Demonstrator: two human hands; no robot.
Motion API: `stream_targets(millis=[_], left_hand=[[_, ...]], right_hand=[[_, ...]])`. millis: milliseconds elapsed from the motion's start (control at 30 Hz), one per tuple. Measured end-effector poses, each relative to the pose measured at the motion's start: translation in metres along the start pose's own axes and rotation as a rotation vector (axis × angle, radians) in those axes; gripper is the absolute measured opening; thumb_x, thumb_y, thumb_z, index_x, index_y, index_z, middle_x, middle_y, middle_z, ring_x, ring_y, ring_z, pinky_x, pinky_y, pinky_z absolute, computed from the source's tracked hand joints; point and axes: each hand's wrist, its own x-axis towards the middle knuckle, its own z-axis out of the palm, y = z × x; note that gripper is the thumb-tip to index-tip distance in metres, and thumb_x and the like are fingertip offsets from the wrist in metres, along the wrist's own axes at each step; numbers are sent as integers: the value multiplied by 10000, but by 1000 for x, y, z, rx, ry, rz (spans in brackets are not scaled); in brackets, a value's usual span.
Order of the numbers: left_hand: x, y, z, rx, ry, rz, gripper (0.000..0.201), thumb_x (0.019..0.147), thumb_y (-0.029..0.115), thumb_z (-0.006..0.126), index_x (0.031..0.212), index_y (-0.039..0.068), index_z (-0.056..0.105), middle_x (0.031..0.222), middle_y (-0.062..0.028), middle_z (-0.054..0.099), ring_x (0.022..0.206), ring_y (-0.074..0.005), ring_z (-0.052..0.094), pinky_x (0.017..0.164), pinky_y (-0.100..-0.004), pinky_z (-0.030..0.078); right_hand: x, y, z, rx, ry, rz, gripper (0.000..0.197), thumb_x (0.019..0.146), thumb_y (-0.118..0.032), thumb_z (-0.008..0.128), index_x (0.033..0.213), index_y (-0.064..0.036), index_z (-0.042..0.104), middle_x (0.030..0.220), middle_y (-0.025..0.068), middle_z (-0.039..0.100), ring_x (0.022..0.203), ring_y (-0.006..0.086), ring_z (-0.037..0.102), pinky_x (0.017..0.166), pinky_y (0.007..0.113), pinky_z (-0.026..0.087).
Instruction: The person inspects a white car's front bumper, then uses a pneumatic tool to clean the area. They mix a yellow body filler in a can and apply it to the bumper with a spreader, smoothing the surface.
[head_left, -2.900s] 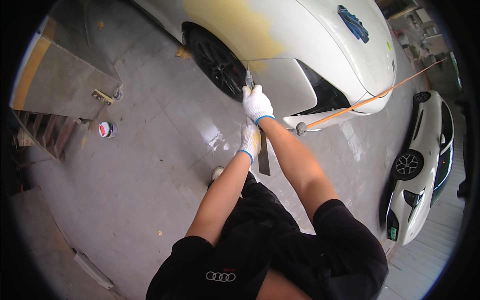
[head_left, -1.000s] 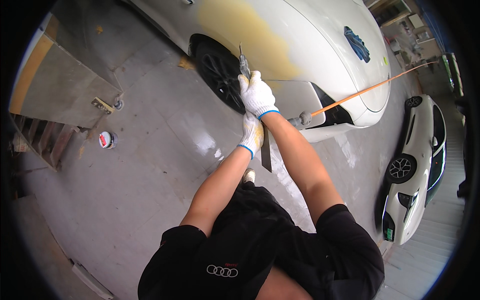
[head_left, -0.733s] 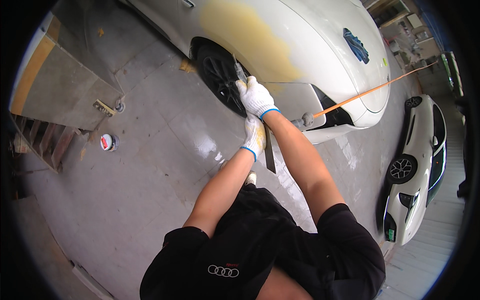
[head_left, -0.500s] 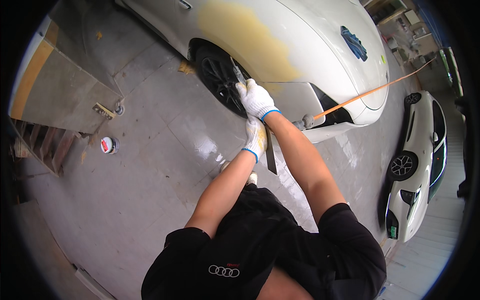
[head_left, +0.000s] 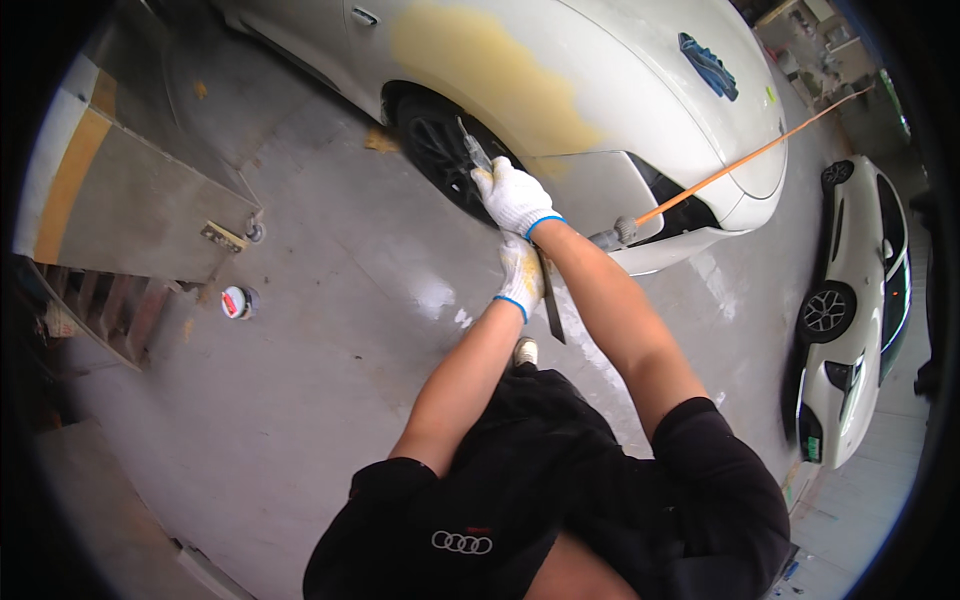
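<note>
My right hand [head_left: 518, 197], in a white knit glove with a blue cuff, is wrapped round a long narrow tool [head_left: 474, 151] that looks like a long sander. Its grey end points up and away from the glove. Just below, my left hand [head_left: 522, 272], in a matching yellow-stained glove, is closed against the same tool, where a dark flat strip [head_left: 553, 305] slants down. Fingers and forearm hide the tool's middle. Behind the gloves are the white car's front wheel [head_left: 440, 150] and fender, which carries a broad yellowish filler patch [head_left: 490, 70].
An orange hose [head_left: 745, 183] with a grey fitting [head_left: 626, 231] crosses the bumper behind my right forearm. Blue gloves or cloth [head_left: 708, 68] lie on the hood. A small can [head_left: 238, 303] stands on the floor at left. Another white car [head_left: 850, 320] is parked at right.
The view has shifted slightly, so the surroundings sit a little differently. Both hands keep their hold beside the wheel, and one of my shoes is now hidden.
</note>
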Motion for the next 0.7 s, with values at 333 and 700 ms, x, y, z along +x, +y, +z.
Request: stream_targets(millis=[333, 700], left_hand=[[3, -27, -28, 68, 75, -127, 569, 1028, 680, 373, 1052, 175, 636, 855, -41, 654, 684, -222, 610, 557, -356, 480], [14, -55, -67, 235, 2, -275, 495, 1026, 591, 383, 1059, 156, 617, 821, -71, 622, 651, -244, 596, 526, -363, 469]], right_hand=[[-26, 29, 15, -19, 7, 166, 492, 1034, -473, 527, 1113, 11, 557, 947, 297, 722, 918, 477, 708, 851, 553, 544], [-57, 66, 26, 24, 46, 432, 464, 1031, -451, 537, 1143, -2, 556, 1019, 300, 725, 969, 490, 706, 889, 564, 541]])
